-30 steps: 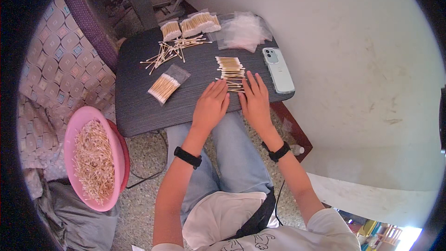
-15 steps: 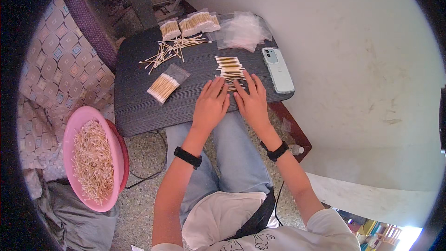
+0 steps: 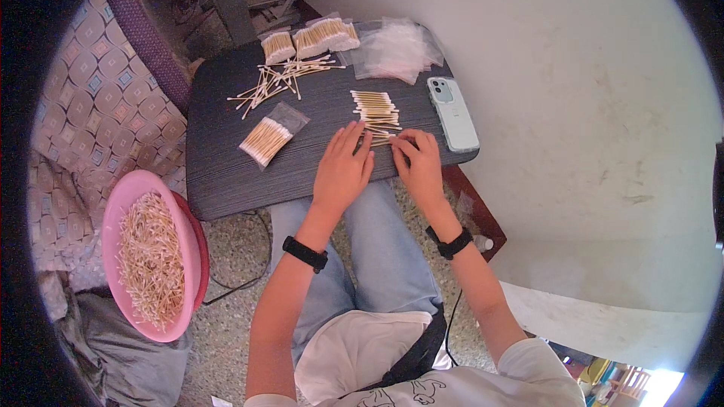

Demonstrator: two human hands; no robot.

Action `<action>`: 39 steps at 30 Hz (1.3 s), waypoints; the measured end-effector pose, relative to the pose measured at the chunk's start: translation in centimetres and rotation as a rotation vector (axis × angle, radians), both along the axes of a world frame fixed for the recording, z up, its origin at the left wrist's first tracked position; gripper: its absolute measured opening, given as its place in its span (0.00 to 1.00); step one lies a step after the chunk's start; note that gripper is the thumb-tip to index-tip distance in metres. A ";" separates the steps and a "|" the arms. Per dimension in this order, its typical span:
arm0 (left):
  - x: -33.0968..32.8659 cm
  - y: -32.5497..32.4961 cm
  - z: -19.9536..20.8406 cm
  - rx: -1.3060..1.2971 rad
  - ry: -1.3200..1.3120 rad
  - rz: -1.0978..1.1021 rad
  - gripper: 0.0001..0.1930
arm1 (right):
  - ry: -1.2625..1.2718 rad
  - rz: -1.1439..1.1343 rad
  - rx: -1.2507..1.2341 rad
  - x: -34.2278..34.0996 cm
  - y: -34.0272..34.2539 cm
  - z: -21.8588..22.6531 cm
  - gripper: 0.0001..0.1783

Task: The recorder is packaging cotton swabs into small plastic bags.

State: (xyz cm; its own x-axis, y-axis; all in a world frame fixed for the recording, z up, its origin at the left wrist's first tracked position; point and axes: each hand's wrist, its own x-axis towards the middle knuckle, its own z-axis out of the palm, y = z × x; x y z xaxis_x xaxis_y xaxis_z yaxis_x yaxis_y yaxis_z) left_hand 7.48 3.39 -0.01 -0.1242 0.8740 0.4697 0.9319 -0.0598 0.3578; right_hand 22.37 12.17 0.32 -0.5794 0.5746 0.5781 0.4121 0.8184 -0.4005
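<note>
A row of cotton swabs (image 3: 375, 108) lies side by side on the dark table, their sticks running left to right. My left hand (image 3: 341, 172) rests at the row's near left end, fingers stretched out, the tips by the swab heads. At the near right end, my right hand (image 3: 421, 169) has its fingers bent, with thumb and forefinger closed on the tip of a cotton swab (image 3: 382, 137). Part of the nearest swabs is hidden by my fingers. To the left lies a clear bag (image 3: 269, 138) packed with swabs.
Loose swabs (image 3: 275, 84) lie scattered farther back, before several filled bags (image 3: 324, 36). A stack of clear bags (image 3: 398, 49) sits at the far right, with a pale phone (image 3: 455, 117) at the right edge. A pink basin (image 3: 115, 264) of swabs stands lower left; a wall (image 3: 558, 105) rises right.
My right hand has drawn back a little to the right, and its fingers have gone from stretched out to bent and pinched. My left hand has barely moved.
</note>
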 end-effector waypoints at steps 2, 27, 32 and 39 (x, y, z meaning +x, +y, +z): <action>0.2 0.1 0.2 0.040 -0.010 0.030 0.21 | 0.019 -0.018 -0.035 -0.1 -0.4 0.2 0.15; -0.2 0.2 -0.2 -0.025 0.041 0.045 0.21 | -0.133 -0.205 0.014 -1.8 0.3 0.5 0.20; 0.0 0.2 -0.1 -0.021 0.017 0.047 0.20 | -0.095 -0.193 -0.006 -1.7 1.0 0.3 0.16; 0.0 0.2 -0.1 0.028 -0.004 0.058 0.18 | 0.013 -0.106 -0.040 -1.6 1.3 0.3 0.10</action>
